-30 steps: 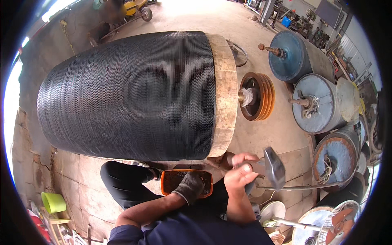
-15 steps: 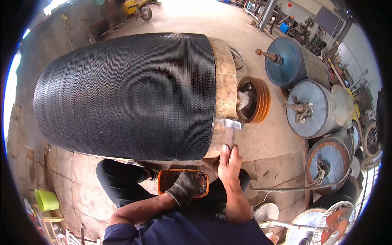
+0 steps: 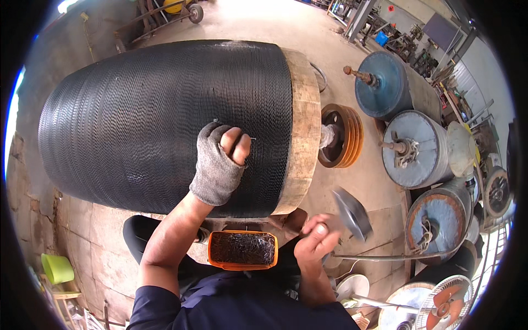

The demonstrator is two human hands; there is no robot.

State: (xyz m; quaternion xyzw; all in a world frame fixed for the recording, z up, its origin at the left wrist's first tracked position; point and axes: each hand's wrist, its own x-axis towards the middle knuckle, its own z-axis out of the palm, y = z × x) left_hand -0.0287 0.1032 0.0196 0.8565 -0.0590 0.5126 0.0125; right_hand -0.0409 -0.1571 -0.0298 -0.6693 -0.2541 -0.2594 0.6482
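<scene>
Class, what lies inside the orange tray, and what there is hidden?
Inside the orange tray are small, thin, glinting pieces, too fine to identify; they cover its floor, which cannot be seen.

- The pale floor (image 3: pixel 344 63) shows slab-like joints.
- Along its right side lie a blue-ended drum (image 3: pixel 396 86), a grey-ended drum (image 3: pixel 426 144) and a rust-rimmed drum (image 3: pixel 439 212).
- A cart wheel (image 3: pixel 196 13) rests at upper left.

From the person's head, a wide fisheye camera is looking down and forward. It is facing a ridged, black, barrel-shaped roller (image 3: pixel 148 126) near and pale beige floor (image 3: pixel 308 33) far.
</scene>
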